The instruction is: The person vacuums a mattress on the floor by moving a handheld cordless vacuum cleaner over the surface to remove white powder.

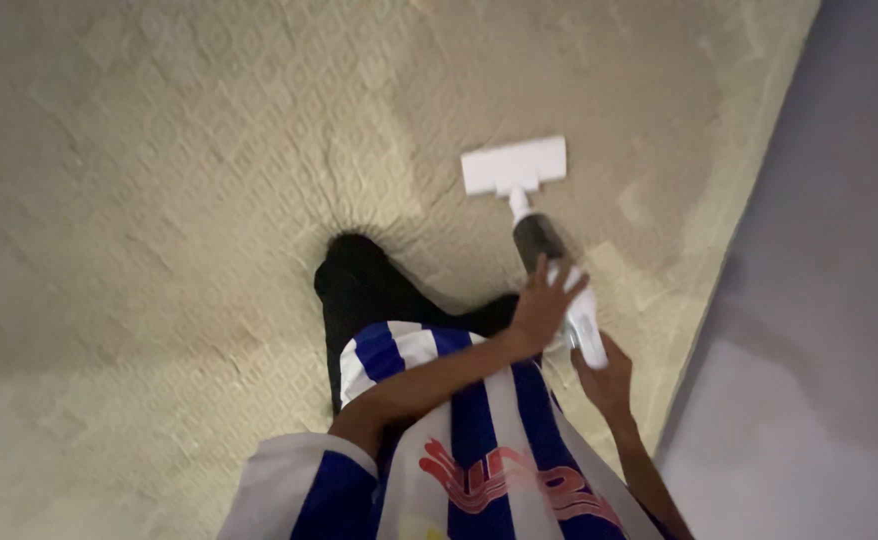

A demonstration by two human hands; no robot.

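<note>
- Low at the frame's right, my right hand (604, 378) is wrapped around the tail of the white handle of a vacuum (549, 262), holding it from below; the fingers are mostly hidden behind the handle, so I judge the grip as closed from the way the handle sits in the palm.
- Just above it, my left hand (542, 305) lies spread, fingers fanned, flat against the vacuum's body where the white handle meets the dark canister. It touches but does not clasp.
- From both hands the vacuum runs up and away: dark canister, short white neck, then a flat white rectangular head (515, 165) resting on the carpet (159, 200).
- My judgement of the step: mid-stroke, with the head pushed out ahead of me over the carpet, near the edge where it meets the grey wall (819, 300) at right.
- What the next move calls for, as I judge it: keep the head flat on the pile, steer with the right hand, steady with the left, and mind the wall on the right so the head does not knock it.
- Between the hands and the camera, my blue-and-white striped shirt (459, 440) and a dark trouser leg (359, 290) fill the lower middle.
- Count: two hands, one vacuum with one head, one carpet in a pale diamond pattern, one wall. Nobody else shows.
</note>
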